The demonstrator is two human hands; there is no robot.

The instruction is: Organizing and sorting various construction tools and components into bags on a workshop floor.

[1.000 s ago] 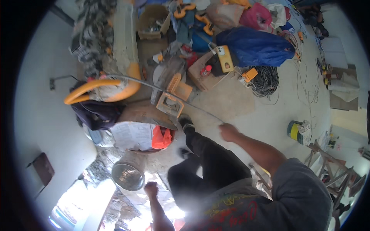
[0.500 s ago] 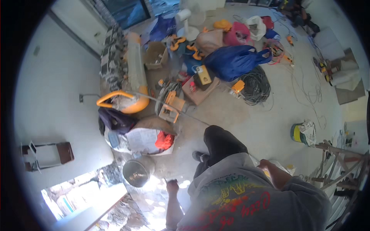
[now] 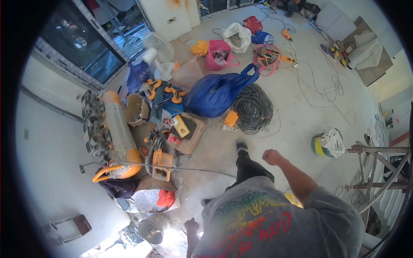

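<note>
My right hand is held out over the floor beside my dark-trousered leg, closed in a fist with nothing showing in it. Lower down, my left hand hangs with fingers loosely curled, near a metal bucket. To its upper left are a paper-covered bundle with a red bag and an orange-and-grey power saw. A large yellow cylindrical tool or tank with an orange handle lies by the left wall. A blue bag and a coiled black cable sit ahead of me.
Suction lifters, bags and a pink tool basket are spread ahead, with loose cords running right. A green-and-yellow bucket and wooden scaffold stand at the right. Glass doors are upper left; another person crouches at the far back.
The view has swung up, showing more of the doors and far floor. My right hand has left the long thin bar or cable it was near and swung forward; my feet have moved.
</note>
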